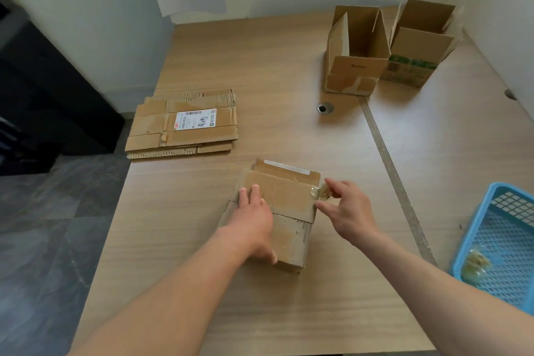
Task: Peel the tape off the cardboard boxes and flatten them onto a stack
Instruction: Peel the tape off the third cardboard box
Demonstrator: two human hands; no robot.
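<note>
Left hand [254, 218] lies flat on the small box [289, 199], fingers straight, pinning it to the table [202, 283] front-centre. Right hand [351, 211] pinches crumpled clear tape [321, 193] at the box's right edge. Step: peeling. Next, probably: pull the tape free, bin it in the blue basket [474, 228] on the right, then flatten the box onto the stack [185, 124] on the left. Two open boxes [355, 66] wait behind.

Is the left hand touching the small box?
Touching. Head view shows the left hand resting on the cardboard box, while the right hand pinches tape.
</note>
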